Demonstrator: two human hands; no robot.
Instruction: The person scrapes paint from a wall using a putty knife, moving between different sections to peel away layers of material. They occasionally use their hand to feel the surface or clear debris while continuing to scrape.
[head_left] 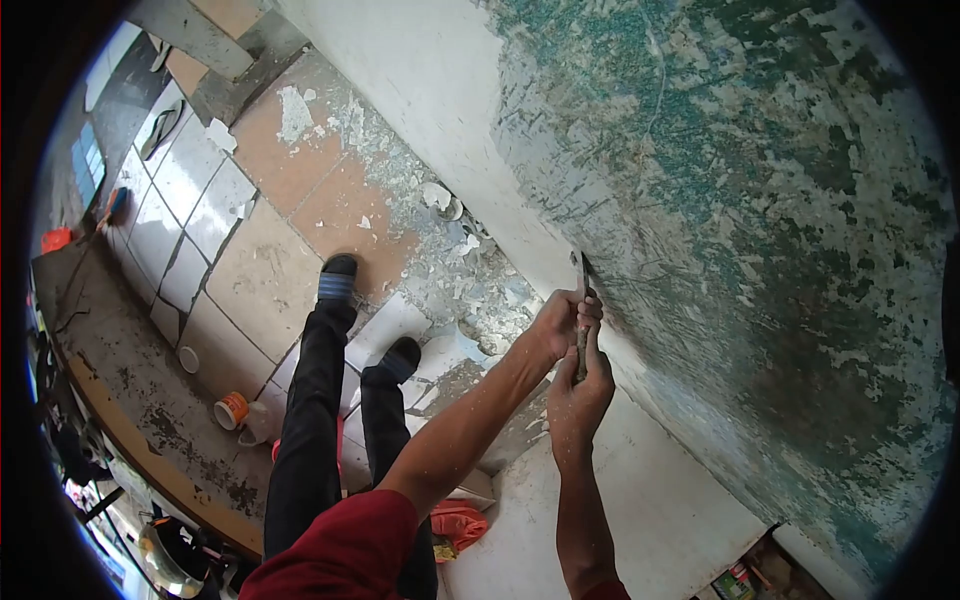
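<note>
A scraper [580,268] with a narrow metal blade points up at the wall [690,190], its tip at or very near the border between white paint and the worn green-grey patch. My left hand [562,318] is closed around the scraper close to its blade. Lower down, my right hand [579,405] grips the handle, fingers wrapped round it. Much of the handle is hidden by my fingers. Whether the blade's edge presses on the wall cannot be made out.
Paint flakes [470,270] litter the tiled floor [250,265] along the wall. An orange-and-white cup [231,410] is by the ledge [150,400] at left. Beside my legs lies a red plastic bag [459,524]. A white slab-like surface [600,480] extends under my arms.
</note>
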